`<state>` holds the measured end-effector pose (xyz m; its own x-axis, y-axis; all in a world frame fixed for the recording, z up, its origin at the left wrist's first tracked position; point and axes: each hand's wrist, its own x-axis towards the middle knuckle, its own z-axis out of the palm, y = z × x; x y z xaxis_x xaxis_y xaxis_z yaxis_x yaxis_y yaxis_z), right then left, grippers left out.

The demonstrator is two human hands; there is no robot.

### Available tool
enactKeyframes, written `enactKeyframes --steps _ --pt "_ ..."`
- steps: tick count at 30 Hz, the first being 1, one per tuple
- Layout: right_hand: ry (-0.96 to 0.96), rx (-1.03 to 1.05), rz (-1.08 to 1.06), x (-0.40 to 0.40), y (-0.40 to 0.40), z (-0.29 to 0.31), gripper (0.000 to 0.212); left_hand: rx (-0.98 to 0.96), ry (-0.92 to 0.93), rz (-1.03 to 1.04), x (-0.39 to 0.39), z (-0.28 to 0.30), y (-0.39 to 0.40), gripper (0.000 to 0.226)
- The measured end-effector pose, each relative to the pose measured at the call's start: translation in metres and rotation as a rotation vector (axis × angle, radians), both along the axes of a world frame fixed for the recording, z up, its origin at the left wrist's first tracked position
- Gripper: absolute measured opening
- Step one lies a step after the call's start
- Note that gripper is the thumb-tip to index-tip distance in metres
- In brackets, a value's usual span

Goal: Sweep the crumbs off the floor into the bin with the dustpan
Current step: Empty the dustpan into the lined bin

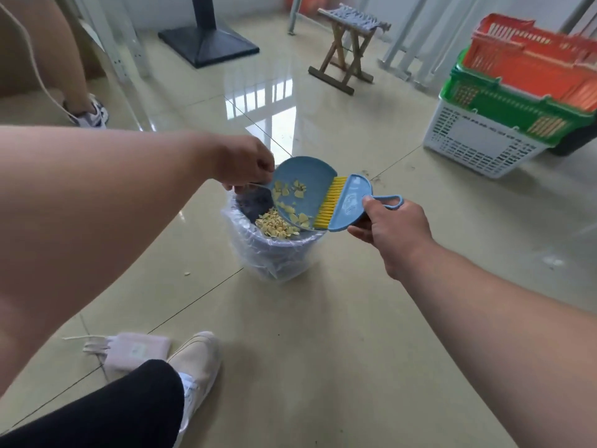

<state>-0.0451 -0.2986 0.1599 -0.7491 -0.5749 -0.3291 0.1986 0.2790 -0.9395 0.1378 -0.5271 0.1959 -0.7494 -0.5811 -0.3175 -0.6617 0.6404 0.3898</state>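
Note:
A small blue dustpan point(307, 182) is tilted over a bin point(274, 253) lined with a clear plastic bag. My left hand point(245, 166) grips the dustpan's handle at its far left. Pale yellow crumbs point(281, 221) slide off the pan's lower edge into the bin, and a few flakes still lie on the pan. My right hand point(391, 227) holds a blue hand brush point(349, 202) with yellow bristles, which rest against the dustpan's right rim. A single crumb point(186, 273) lies on the floor left of the bin.
Stacked orange, green and white baskets point(504, 114) stand at the right. A folding wooden stool point(349, 50) and a black stand base point(206, 43) are farther back. Another person's leg and shoe point(89, 114) are at the left. My shoe point(197, 363) and a pale pouch point(135, 350) lie near me.

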Motion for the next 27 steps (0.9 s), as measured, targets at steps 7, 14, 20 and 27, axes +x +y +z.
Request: enactKeyframes --steps 7,14,20,27 --pt "-0.026 0.017 0.027 0.003 -0.051 -0.038 0.015 -0.164 0.099 0.077 -0.004 -0.03 -0.031 0.014" --pt "0.027 0.077 0.055 0.014 -0.042 -0.066 0.012 -0.739 0.256 -0.201 0.004 -0.058 -0.022 0.014" --pt "0.077 0.082 0.074 0.014 -0.043 -0.07 0.01 -0.817 0.27 -0.305 0.009 -0.053 -0.022 0.014" --pt "0.029 0.024 0.048 0.017 -0.038 -0.065 0.008 -0.898 0.343 -0.305 0.014 -0.046 -0.029 0.004"
